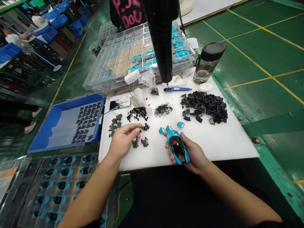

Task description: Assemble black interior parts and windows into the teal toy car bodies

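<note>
My right hand (196, 153) is closed around a glossy blue toy car body (170, 136) with a dark canopy, held above the near edge of the white work surface (152, 158). To its left, my left hand (123, 139) makes a pinch; whatever sits between thumb and fingertips is too small to make out. Dark flat plastic parts (144, 142) lie below and beside those fingertips. Just beyond the car body are small blue pieces (180, 125). A pile of tiny black screws or pins (163, 110) lies farther back, beside small black parts (137, 113).
A black electric screwdriver (162, 47) hangs over the table. Black parts (205, 106) are heaped at right, near a water bottle (207, 63) and a blue knife (177, 89). Compartment trays (114, 60) stand behind; a blue bin (64, 110) is at left, above trays of car bodies (61, 185).
</note>
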### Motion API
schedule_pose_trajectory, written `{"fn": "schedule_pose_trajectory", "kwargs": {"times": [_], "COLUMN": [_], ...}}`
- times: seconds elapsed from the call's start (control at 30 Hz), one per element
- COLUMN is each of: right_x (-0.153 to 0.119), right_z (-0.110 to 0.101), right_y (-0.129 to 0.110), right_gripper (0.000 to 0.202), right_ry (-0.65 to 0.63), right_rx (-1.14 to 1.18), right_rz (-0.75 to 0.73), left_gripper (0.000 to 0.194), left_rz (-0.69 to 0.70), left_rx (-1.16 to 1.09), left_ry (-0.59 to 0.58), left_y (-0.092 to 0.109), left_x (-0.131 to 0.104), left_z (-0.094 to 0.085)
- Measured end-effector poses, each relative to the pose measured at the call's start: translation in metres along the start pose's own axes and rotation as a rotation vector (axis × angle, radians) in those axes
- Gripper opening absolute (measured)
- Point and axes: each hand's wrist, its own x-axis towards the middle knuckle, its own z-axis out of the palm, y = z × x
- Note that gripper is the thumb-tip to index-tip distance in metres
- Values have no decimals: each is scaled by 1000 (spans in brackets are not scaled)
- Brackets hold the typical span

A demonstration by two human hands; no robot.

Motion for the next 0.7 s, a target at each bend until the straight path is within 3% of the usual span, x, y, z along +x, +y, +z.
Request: {"fn": "schedule_pose_trajectory", "kwargs": {"times": [0.07,0.13,0.23,0.37,0.43,0.57,0.7], "right_x": [1,3,8,13,14,14,13], "right_z": [4,7,9,7,5,3,5], "right_y": [1,3,8,12,12,11,11], "right_gripper": [49,50,50,52,52,52,50], "right_ry": [24,24,-11,-47,-67,-109,-84], "right_rx": [-18,-23,-14,-28,-27,-23,-69], "right_rz": [2,8,32,41,48,48,51], "left_gripper": [28,23,16,17,16,16,22], "left_rz": [-115,-135,-37,79,176,553,801], "left_rx": [-244,-304,-272,-70,76,312,388], "left_ry": [-23,-44,-14,20,5,-21,-26], "left_y": [4,7,6,4,4,4,5], "left_x": [-11,-19,-26,-32,-34,-33,-30], "left_z": [11,21,31,36,36,34,36]}}
